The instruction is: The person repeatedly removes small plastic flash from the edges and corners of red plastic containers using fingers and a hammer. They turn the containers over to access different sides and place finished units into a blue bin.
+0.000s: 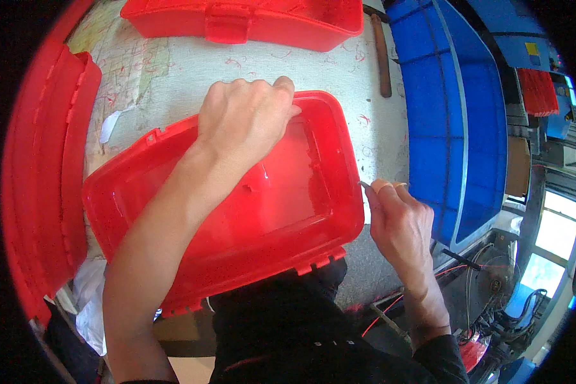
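A red plastic tub (pixel 249 224) with hinge tabs along its near edge lies slanted in front of me, its hollow side up. Reaching across it, my left hand (pixel 244 116) is closed at the far rim, with the thumb side toward the far right corner. Its fingertips are mostly hidden behind the hand. Beside the tub's right rim, my right hand (pixel 400 214) is closed around a small, thin trimming blade (pixel 365 184). Only the grey tip shows, close to the rim; whether it touches I cannot tell. The handle is hidden in the fist.
Another red tub (pixel 281 29) with a latch stands at the table's far side. Stacked red parts (pixel 51 173) rise at the left. A hammer-like wooden handle (pixel 381 57) lies at the far right, beside a large blue crate (pixel 434 115). Red plastic shavings dot the pale tabletop (pixel 185 70).
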`<state>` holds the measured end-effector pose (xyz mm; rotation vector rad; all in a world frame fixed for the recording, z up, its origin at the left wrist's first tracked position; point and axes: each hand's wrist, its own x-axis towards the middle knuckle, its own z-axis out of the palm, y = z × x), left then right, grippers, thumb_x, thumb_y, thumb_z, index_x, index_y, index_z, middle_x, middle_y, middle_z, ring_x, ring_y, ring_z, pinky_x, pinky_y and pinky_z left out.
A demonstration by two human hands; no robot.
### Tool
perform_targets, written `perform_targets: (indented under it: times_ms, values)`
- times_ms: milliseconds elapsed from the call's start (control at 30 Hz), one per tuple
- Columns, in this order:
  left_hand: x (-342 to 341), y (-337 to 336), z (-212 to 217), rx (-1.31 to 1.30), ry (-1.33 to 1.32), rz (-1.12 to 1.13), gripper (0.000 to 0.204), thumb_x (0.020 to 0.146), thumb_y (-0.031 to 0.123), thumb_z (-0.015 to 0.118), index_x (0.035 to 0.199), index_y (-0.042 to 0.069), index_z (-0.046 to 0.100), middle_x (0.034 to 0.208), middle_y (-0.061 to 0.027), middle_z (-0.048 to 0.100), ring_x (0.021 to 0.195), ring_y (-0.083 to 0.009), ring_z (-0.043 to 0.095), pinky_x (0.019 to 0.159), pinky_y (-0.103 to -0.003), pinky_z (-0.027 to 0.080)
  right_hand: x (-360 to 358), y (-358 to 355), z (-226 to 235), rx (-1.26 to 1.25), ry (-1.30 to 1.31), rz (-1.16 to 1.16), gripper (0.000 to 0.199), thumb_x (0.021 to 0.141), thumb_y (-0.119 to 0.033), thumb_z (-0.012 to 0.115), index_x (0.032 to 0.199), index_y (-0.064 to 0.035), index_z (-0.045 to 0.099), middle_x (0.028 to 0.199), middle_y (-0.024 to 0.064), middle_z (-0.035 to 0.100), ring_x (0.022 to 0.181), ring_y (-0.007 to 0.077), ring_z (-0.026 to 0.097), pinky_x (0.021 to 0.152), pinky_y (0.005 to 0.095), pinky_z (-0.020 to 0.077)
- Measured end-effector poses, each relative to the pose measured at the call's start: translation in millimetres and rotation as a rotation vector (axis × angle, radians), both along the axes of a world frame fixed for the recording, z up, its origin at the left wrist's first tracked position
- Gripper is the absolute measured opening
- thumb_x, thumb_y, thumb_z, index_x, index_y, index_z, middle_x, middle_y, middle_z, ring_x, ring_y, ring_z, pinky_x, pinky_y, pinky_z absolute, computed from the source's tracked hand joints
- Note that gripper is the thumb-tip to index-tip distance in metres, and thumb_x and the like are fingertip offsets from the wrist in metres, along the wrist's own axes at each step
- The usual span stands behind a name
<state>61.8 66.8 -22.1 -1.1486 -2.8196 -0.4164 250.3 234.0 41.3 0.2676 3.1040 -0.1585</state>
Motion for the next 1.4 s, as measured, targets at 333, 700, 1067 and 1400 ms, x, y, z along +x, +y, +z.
perform_targets:
  times_ms: [333,700,1067,1400]
  values:
    - [-2,0,2,0.002,-0.047,-0.016,0.035,0.091,0.039,0.069,0.093,0.005,0.068,0.065,-0.0168,0.068,0.061,-0.0331,0.07,0.054,-0.044,0.055,55,2,11,-0.195,0.002,-0.084,0.009,0.093,-0.016,0.067,0.095,-0.0083,0.063,0.077,0.0137,0.066,0.066,0.0338,0.067,0.056,0.0409,0.051]
    - [-3,-1,7,-0.045,-0.012,-0.013,0.037,0.092,0.041,0.066,0.092,0.004,0.066,0.066,-0.0176,0.067,0.063,-0.0359,0.07,0.055,-0.047,0.054,25,7,-26,-0.63,0.078,-0.268,0.016,0.09,-0.015,0.069,0.09,-0.0015,0.06,0.062,0.018,0.058,0.054,0.0317,0.063,0.053,0.038,0.0477]
    - [-1,0,11,-0.092,-0.031,0.077,0.042,0.091,0.045,0.067,0.091,0.003,0.063,0.067,-0.0204,0.067,0.065,-0.0407,0.069,0.056,-0.051,0.052,-66,15,-38,-0.318,0.238,-0.013,0.027,0.095,-0.029,0.063,0.088,-0.0029,0.065,0.072,0.0211,0.066,0.066,0.0389,0.067,0.063,0.0466,0.0547]
    - [-8,-9,22,-0.186,-0.219,0.146,0.041,0.091,0.042,0.066,0.107,0.003,0.066,0.086,-0.025,0.07,0.087,-0.0436,0.068,0.076,-0.053,0.053,70,50,-21,-0.673,-0.061,-0.275,0.021,0.09,-0.015,0.066,0.079,0.0012,0.058,0.066,0.021,0.059,0.062,0.0369,0.061,0.057,0.0432,0.0456]
